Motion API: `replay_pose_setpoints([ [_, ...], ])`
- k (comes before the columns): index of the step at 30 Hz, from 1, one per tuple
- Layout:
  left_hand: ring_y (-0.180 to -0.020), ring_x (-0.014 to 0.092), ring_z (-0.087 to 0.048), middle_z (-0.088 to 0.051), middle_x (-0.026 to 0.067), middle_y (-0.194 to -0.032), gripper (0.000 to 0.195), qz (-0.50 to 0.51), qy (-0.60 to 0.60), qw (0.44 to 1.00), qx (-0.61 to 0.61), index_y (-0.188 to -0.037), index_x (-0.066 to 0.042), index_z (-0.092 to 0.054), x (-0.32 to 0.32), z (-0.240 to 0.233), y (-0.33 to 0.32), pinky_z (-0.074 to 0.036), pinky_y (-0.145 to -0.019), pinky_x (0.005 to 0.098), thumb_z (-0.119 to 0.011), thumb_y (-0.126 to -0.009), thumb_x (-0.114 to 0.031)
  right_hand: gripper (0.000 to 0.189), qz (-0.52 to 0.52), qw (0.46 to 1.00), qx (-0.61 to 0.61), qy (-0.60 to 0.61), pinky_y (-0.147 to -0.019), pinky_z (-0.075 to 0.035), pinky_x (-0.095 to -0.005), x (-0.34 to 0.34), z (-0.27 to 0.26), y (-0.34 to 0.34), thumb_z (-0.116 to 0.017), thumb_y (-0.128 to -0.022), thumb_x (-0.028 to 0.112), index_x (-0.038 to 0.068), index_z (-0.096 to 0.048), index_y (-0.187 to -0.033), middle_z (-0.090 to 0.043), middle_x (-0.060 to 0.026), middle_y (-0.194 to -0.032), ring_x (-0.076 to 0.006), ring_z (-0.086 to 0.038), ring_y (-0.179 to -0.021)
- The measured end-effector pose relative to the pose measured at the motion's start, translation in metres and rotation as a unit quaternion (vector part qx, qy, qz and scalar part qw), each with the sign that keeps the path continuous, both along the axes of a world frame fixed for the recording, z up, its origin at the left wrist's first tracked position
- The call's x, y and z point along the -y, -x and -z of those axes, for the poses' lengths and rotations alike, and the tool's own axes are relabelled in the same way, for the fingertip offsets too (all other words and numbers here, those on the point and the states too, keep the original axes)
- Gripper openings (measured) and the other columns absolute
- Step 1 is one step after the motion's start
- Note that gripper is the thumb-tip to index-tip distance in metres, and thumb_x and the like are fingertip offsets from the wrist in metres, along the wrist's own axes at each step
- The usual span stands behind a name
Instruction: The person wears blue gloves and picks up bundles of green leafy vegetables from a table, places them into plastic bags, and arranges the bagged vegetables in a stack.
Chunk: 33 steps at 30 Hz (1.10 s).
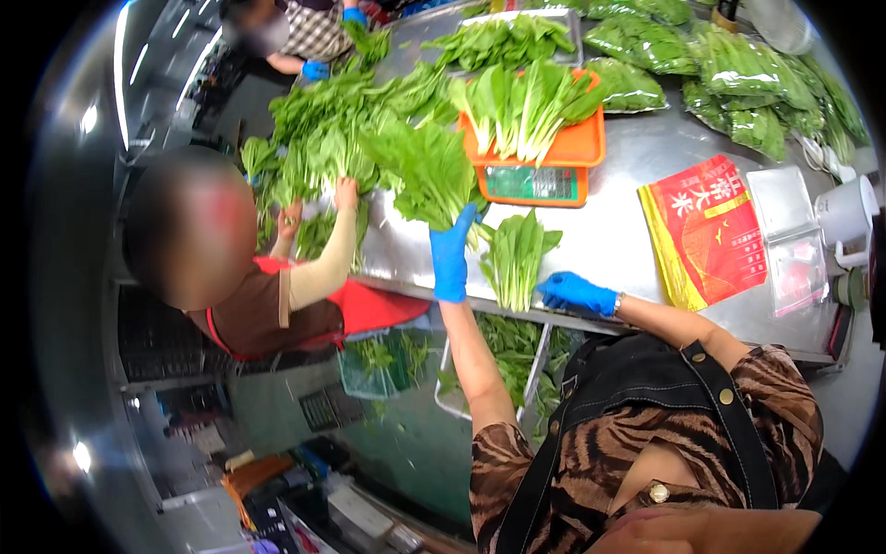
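Observation:
My left hand [451,260], in a blue glove, grips a bunch of leafy greens [432,173] by its stems, with the broad leaves pointing away from me over the table. My right hand [580,292], gloved in blue too, is low at the table's near edge with its fingers loosely bent and nothing seen in them. Just left of its fingertips lies a smaller bunch of greens [513,260], stems towards me. Beyond both hands stands an orange weighing scale [533,185] with a display and keypad. Pale-stemmed greens [529,111] rest on its orange tray [587,142].
A heap of loose greens [311,104] covers the steel table [609,228] at left. Bagged greens [747,69] are piled far right. A red-yellow printed bag [709,232] and clear bags [792,235] lie right. One co-worker [277,305] handles greens; another [315,31] stands farther off. Crates [543,363] stand below.

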<state>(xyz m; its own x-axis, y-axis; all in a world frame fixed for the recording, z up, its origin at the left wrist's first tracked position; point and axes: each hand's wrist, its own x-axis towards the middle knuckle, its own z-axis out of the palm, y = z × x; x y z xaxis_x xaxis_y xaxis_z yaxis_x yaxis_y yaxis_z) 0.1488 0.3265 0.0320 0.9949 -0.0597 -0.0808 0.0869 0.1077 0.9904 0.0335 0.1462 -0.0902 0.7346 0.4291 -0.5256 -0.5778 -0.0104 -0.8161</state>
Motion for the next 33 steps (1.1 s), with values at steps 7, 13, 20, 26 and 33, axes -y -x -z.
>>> replay_pose_setpoints([
  [7,-0.103,0.032,-0.046,-0.044,0.022,-0.119,0.074,0.064,-0.523,0.842,0.116,-0.121,0.005,-0.033,0.123,0.006,-0.135,-0.042,-0.081,0.0397,-0.064,-0.07,-0.038,0.026,0.043,0.997,0.05,-0.032,-0.066,-0.048,-0.0263,0.025,0.013,0.01,-0.054,-0.081,0.023,-0.002,-0.057,-0.086,-0.06,-0.0073,-0.078,-0.0127,-0.058,-0.072],
  [13,-0.116,0.036,-0.033,-0.028,0.0215,-0.132,0.091,-0.022,-0.656,0.748,0.093,-0.128,0.005,-0.025,0.16,0.029,-0.133,-0.036,-0.084,0.0524,-0.059,-0.066,-0.053,0.026,0.076,0.993,0.091,-0.011,-0.068,-0.048,-0.0264,0.055,0.011,0.014,-0.055,-0.081,0.022,-0.001,-0.058,-0.09,-0.06,-0.007,-0.079,-0.013,-0.058,-0.071],
  [20,-0.111,0.038,-0.039,-0.042,0.0252,-0.12,0.077,-0.164,-0.468,0.822,0.281,-0.12,0.007,-0.037,0.064,0.014,-0.091,-0.035,-0.09,0.0425,-0.068,-0.066,-0.039,0.027,0.151,0.974,0.135,0.102,-0.07,-0.045,-0.0254,0.126,-0.047,0.026,-0.054,-0.083,0.027,0.003,-0.058,-0.096,-0.06,-0.0039,-0.083,-0.0108,-0.056,-0.076],
  [26,-0.089,0.029,-0.055,-0.057,0.0208,-0.097,0.064,0.004,-0.488,0.872,-0.033,-0.1,0.008,-0.05,-0.023,0.059,0.023,-0.043,-0.077,0.0344,-0.073,-0.064,-0.039,0.026,0.287,0.946,0.064,0.136,-0.071,-0.045,-0.0258,0.197,-0.023,0.054,-0.051,-0.085,0.025,0.004,-0.056,-0.1,-0.06,-0.0037,-0.087,-0.0118,-0.057,-0.079],
  [33,-0.069,0.029,-0.058,-0.058,0.0205,-0.076,0.053,0.037,-0.511,0.858,-0.046,-0.084,0.007,-0.051,-0.026,0.132,0.093,-0.043,-0.061,0.0373,-0.075,-0.06,-0.034,0.025,0.235,0.968,0.063,0.052,-0.067,-0.046,-0.0237,0.166,-0.003,0.047,-0.051,-0.086,0.024,0.002,-0.056,-0.097,-0.061,-0.0064,-0.085,-0.0118,-0.058,-0.072],
])
